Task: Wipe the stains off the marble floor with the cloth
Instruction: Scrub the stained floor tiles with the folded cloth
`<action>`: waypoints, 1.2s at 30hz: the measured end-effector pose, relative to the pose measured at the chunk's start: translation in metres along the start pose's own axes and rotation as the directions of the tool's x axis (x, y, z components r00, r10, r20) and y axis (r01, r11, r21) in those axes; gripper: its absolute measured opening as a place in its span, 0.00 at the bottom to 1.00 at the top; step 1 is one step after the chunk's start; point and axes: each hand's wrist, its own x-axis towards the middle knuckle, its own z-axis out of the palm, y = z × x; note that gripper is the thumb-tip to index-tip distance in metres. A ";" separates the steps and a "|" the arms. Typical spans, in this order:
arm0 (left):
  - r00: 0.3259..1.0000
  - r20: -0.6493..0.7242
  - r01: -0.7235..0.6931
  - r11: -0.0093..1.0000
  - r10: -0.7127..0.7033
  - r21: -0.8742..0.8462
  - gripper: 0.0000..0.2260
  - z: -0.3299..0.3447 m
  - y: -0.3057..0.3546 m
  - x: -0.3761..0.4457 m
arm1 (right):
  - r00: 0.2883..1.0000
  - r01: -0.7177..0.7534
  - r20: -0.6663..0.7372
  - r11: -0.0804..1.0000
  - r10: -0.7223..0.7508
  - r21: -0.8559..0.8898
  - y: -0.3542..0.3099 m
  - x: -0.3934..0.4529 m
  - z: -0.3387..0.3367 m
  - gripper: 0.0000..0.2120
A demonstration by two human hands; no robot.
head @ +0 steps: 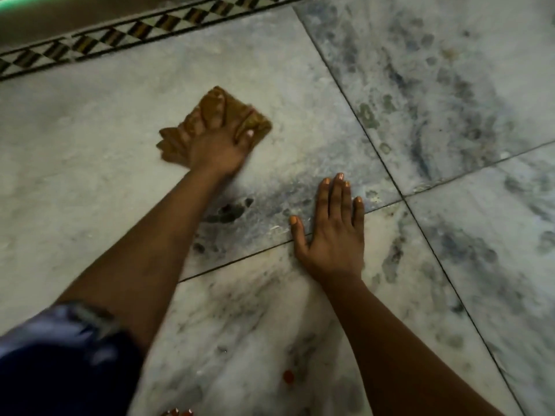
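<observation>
A folded brown cloth [216,115] lies on the grey-white marble floor [90,145], and my left hand [219,145] presses down on it with fingers spread over the fabric, blurred by motion. Just below that hand, dark stain spots [228,213] mark the same tile beside my left forearm. My right hand [333,232] rests flat on the floor across a tile joint, fingers together and holding nothing. More grey smudges [420,100] cover the tiles to the right.
A patterned border strip [120,34] of dark and light diamonds runs along the far edge of the floor. A dark blue garment [60,361] fills the lower left corner. A small orange speck [288,376] lies on the near tile.
</observation>
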 end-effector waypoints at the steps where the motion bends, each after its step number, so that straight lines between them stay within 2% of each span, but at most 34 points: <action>1: 0.999 0.009 0.037 0.999 -0.037 -0.027 0.25 0.001 0.015 0.004 | 1.000 0.002 0.005 1.000 -0.002 -0.007 0.001 0.000 0.001 0.37; 3: 0.999 0.023 0.034 0.999 -0.034 -0.013 0.26 0.008 0.037 -0.005 | 1.000 0.006 -0.005 1.000 -0.006 -0.019 0.003 0.000 0.002 0.37; 5: 0.996 0.037 -0.087 0.995 0.085 0.046 0.25 0.019 0.041 -0.037 | 1.000 0.014 -0.010 0.999 -0.014 -0.031 0.003 0.001 0.003 0.38; 7: 0.964 0.020 -0.265 0.960 0.264 0.090 0.23 0.024 0.027 -0.075 | 1.000 0.010 0.005 0.999 -0.009 -0.045 0.003 0.001 0.002 0.39; 9: 0.953 0.001 -0.301 0.945 0.304 0.131 0.25 0.025 -0.008 -0.103 | 1.000 0.017 0.020 0.999 -0.016 -0.041 0.001 0.001 0.001 0.40; 11: 0.976 -0.013 -0.212 0.967 0.215 0.140 0.30 0.018 -0.048 -0.116 | 0.999 0.019 0.033 0.999 -0.017 -0.041 0.002 0.002 0.001 0.41; 13: 0.998 -0.026 -0.059 0.991 0.063 0.123 0.31 0.008 -0.073 -0.110 | 0.999 0.021 0.049 0.999 -0.019 -0.039 0.002 0.001 0.001 0.41; 16: 0.991 0.024 0.133 0.990 -0.134 0.047 0.30 -0.008 -0.069 -0.089 | 0.998 0.023 0.060 0.999 -0.021 -0.038 0.004 0.001 0.001 0.39; 18: 0.991 0.049 0.123 0.989 -0.128 0.080 0.30 -0.009 -0.056 -0.097 | 0.997 0.032 0.073 0.999 -0.030 -0.032 0.004 0.001 -0.001 0.40; 22: 0.996 0.054 -0.076 0.977 0.067 0.200 0.29 0.002 -0.056 -0.145 | 0.991 0.038 0.132 0.999 -0.034 -0.032 0.005 0.001 -0.004 0.41; 25: 0.991 0.038 -0.134 0.976 0.130 0.170 0.25 -0.005 -0.066 -0.169 | 0.962 0.038 0.272 0.994 -0.010 -0.098 0.001 0.007 -0.017 0.39; 28: 0.993 0.078 -0.097 0.993 0.092 0.063 0.23 -0.020 -0.075 -0.183 | 0.946 0.047 0.324 0.980 0.018 -0.194 -0.001 0.006 -0.029 0.37; 30: 0.996 0.084 -0.036 0.997 0.042 -0.062 0.23 -0.035 -0.088 -0.206 | 0.956 0.038 0.292 0.990 0.005 -0.139 -0.002 -0.013 -0.029 0.36; 33: 0.998 0.065 0.007 0.979 0.007 -0.206 0.22 -0.058 -0.117 -0.261 | 0.957 0.125 0.269 0.991 -0.106 -0.053 -0.010 -0.066 -0.021 0.40; 36: 0.995 0.099 0.029 0.984 -0.011 -0.175 0.22 -0.071 -0.145 -0.314 | 0.941 0.252 0.228 0.967 -0.250 0.022 -0.024 -0.118 -0.018 0.44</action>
